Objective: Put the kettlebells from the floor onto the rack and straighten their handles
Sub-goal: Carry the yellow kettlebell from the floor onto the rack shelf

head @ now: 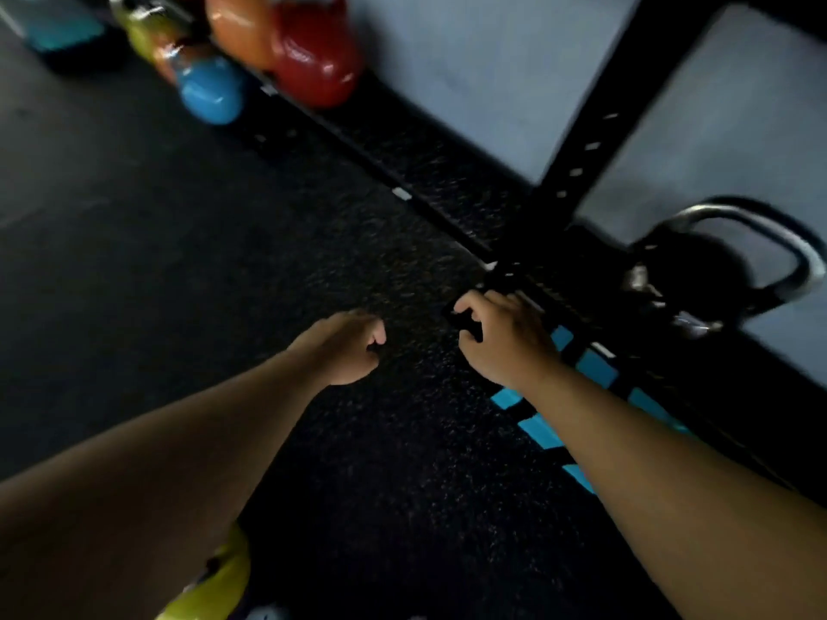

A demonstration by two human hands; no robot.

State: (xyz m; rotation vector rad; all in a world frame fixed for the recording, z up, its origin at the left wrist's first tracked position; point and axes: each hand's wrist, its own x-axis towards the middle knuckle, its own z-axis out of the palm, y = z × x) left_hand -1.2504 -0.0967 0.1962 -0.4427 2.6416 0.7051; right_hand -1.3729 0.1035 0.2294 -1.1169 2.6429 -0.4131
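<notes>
The black rack (577,172) crosses the speckled floor (223,261) from 11 o'clock to 4 o'clock. On it at 3 o'clock sits a black kettlebell (698,270) with a steel handle (760,234) tilted to the right. At 12 o'clock stand a red kettlebell (317,60), an orange kettlebell (237,29), a blue kettlebell (210,91) and a yellow-green one (143,33). Another yellow kettlebell (215,583) lies at 7 o'clock. The right hand (501,337) grips a small dark thing; what it is I cannot tell. The left hand (344,346) is clenched and holds nothing.

My left forearm (188,445) and right forearm (662,458) are bare to the frame's edge, no sleeves, watch or rings showing.
</notes>
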